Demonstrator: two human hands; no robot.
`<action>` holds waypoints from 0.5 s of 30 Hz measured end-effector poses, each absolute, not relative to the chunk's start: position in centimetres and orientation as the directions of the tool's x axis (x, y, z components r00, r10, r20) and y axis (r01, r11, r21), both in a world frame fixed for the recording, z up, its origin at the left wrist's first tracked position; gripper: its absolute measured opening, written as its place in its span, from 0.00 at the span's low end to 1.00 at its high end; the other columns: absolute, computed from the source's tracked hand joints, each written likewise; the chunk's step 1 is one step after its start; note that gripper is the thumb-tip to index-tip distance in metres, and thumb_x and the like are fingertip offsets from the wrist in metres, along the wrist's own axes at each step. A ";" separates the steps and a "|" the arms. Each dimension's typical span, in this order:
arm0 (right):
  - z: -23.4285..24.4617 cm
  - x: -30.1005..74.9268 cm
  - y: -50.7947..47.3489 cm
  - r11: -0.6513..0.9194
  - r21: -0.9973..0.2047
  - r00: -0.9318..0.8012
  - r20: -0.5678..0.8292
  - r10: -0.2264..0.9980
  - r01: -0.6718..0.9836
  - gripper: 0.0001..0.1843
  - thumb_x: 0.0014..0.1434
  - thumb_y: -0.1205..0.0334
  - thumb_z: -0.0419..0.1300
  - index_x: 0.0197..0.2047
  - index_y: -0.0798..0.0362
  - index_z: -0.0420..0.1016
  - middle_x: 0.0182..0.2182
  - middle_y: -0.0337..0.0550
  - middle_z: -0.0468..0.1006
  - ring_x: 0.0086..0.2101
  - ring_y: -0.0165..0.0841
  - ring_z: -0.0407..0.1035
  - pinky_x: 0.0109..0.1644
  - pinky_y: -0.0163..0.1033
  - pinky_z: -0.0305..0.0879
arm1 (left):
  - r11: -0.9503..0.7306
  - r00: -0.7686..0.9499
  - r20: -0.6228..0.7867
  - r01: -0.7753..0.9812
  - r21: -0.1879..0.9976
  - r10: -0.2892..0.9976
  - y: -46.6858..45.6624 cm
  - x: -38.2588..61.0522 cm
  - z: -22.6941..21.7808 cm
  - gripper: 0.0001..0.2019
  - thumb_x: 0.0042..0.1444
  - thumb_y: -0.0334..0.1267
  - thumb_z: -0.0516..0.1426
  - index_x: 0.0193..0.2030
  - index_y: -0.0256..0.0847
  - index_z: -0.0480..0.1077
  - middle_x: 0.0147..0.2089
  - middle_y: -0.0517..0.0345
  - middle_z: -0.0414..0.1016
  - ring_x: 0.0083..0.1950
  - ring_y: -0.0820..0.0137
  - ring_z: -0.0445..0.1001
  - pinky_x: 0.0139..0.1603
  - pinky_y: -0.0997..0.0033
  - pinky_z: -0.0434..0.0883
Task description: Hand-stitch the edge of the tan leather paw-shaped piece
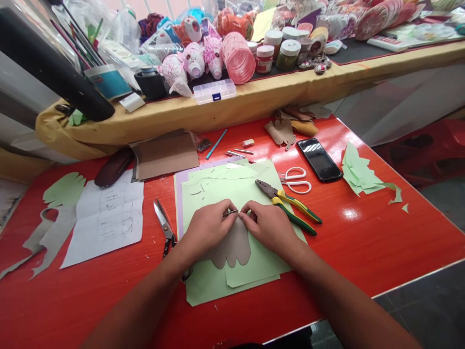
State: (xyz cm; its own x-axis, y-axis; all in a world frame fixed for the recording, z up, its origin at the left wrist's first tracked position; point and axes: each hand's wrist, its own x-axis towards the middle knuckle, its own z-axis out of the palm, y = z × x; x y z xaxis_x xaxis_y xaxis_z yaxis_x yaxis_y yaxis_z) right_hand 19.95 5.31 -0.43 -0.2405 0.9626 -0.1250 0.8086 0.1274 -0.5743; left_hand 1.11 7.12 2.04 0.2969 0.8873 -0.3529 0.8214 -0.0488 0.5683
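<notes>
A grey piece with a scalloped edge (232,249), cut from leather or similar sheet, lies over green paper sheets (250,276). My left hand (210,223) is closed at its upper edge, pinching a thin dark metal piece that looks like a needle. My right hand (267,225) pinches close beside it, fingertips at the grey piece's top edge; what they hold is too small to make out. Pliers with yellow-green handles (298,208) lie just beyond my right hand. Dark-handled scissors (165,228) rest left of my left forearm, partly hidden by it.
White-handled scissors (296,180), a phone (319,160) and green paper scraps (358,169) lie to the right. Leftward are a drawn pattern sheet (109,223), grey offcuts (58,237) and brown board (167,155). A shelf with paint jars (288,54) runs behind the red table (399,232).
</notes>
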 end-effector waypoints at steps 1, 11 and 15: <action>-0.4 20.0 5.3 0.128 -0.574 -0.242 -0.125 0.962 0.808 0.07 0.69 0.56 0.61 0.41 0.47 0.79 0.28 0.36 0.83 0.30 0.35 0.75 0.32 0.37 0.51 | -0.049 0.298 -0.353 0.821 0.569 0.887 7.2 1.1 2.1 0.09 0.67 0.43 0.53 0.44 0.48 0.74 0.40 0.59 0.83 0.41 0.61 0.78 0.37 0.66 0.64; -0.3 20.0 5.4 0.124 -0.570 -0.243 -0.138 0.960 0.812 0.07 0.68 0.57 0.60 0.42 0.48 0.80 0.27 0.37 0.83 0.29 0.35 0.75 0.31 0.37 0.49 | -0.055 0.299 -0.351 0.825 0.563 0.887 7.3 1.1 1.9 0.08 0.66 0.43 0.54 0.43 0.48 0.74 0.40 0.59 0.83 0.42 0.61 0.79 0.38 0.66 0.65; -0.3 20.1 5.3 0.122 -0.583 -0.247 -0.139 0.959 0.803 0.07 0.68 0.58 0.61 0.41 0.48 0.80 0.28 0.37 0.83 0.30 0.35 0.75 0.32 0.37 0.50 | -0.053 0.298 -0.346 0.820 0.570 0.890 7.2 1.0 1.8 0.08 0.66 0.43 0.54 0.43 0.48 0.74 0.40 0.59 0.83 0.41 0.61 0.78 0.37 0.66 0.64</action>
State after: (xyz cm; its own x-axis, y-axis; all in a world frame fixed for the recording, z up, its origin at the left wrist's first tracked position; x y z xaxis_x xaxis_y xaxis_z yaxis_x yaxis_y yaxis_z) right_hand 20.14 5.35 -0.31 -0.2472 0.9589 -0.1395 0.8032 0.1223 -0.5830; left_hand 1.03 7.19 1.85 0.2979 0.8898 -0.3458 0.8200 -0.0530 0.5699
